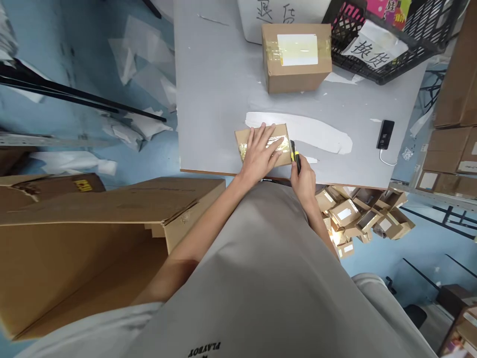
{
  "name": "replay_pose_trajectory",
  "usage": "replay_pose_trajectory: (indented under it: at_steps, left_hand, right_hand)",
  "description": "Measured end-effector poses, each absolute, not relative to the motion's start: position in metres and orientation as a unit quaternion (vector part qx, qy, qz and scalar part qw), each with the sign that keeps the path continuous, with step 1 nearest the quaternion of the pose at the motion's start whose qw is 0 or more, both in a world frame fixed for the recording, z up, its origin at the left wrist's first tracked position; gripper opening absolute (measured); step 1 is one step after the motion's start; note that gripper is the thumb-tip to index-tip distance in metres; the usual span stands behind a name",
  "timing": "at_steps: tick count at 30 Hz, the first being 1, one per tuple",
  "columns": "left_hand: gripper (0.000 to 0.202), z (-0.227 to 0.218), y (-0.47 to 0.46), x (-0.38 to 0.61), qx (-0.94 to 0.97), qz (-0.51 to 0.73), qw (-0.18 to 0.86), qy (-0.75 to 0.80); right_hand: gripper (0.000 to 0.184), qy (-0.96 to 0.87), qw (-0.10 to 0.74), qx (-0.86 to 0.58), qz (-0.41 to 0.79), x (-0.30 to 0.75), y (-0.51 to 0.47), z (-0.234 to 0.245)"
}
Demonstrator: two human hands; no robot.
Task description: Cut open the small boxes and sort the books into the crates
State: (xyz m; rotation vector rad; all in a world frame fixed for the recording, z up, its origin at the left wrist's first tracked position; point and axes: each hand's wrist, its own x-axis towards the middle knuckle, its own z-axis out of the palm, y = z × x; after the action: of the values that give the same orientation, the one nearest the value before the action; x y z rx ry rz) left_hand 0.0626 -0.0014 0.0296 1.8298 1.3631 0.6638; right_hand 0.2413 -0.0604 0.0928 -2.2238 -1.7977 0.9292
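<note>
Knife point(294, 153) in right hand point(305, 180) against box point(280, 133) under flat left hand point(260, 151); bigger box point(296, 57) beyond.

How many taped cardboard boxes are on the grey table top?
2. The small box lies at the near edge under the left hand; the larger box stands at the far side, beside the black basket, which may hide more.

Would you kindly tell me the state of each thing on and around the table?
small box: taped shut, pressed flat under the left hand.
knife: gripped in the right hand, at the small box's right edge.
larger box: taped shut, labelled.
phone: lying flat, cable attached.
big carton: open.
</note>
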Motion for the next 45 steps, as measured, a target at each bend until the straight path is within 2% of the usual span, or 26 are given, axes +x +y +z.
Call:
replay_pose_trajectory:
  at_steps: [8, 16, 19, 25, 33, 36, 39, 42, 45]
  left_hand:
    - [0.05, 0.025, -0.003, 0.06, 0.714, 0.261, 0.369, 0.535]
    - [0.052, 0.021, -0.005, 0.063, 0.697, 0.281, 0.384, 0.537]
    - [0.054, 0.021, -0.007, 0.064, 0.696, 0.281, 0.385, 0.537]
    - [0.053, 0.021, -0.008, 0.066, 0.703, 0.277, 0.378, 0.536]
    - [0.052, 0.021, -0.008, 0.066, 0.708, 0.275, 0.371, 0.534]
    - [0.051, 0.023, -0.006, 0.06, 0.715, 0.27, 0.363, 0.533]
    - [0.054, 0.024, -0.008, 0.043, 0.72, 0.261, 0.355, 0.537]
    - [0.059, 0.02, -0.018, 0.012, 0.714, 0.26, 0.338, 0.555]
    - [0.063, 0.015, -0.036, -0.028, 0.691, 0.267, 0.313, 0.594]
  right_hand:
    - [0.052, -0.619, -0.003, -0.717, 0.32, 0.237, -0.038, 0.106]
    - [0.061, -0.596, -0.162, -0.738, 0.272, 0.213, -0.025, 0.131]
    - [0.063, -0.596, -0.196, -0.735, 0.258, 0.206, -0.021, 0.137]
    - [0.062, -0.581, -0.239, -0.735, 0.255, 0.204, -0.03, 0.147]
    - [0.056, -0.573, -0.244, -0.734, 0.272, 0.207, -0.029, 0.153]
    - [0.053, -0.571, -0.222, -0.733, 0.295, 0.218, -0.039, 0.167]
    - [0.049, -0.568, -0.126, -0.752, 0.31, 0.243, -0.047, 0.166]
    - [0.043, -0.527, -0.005, -0.781, 0.335, 0.273, -0.041, 0.125]
    - [0.038, -0.462, 0.074, -0.77, 0.435, 0.284, -0.02, 0.055]
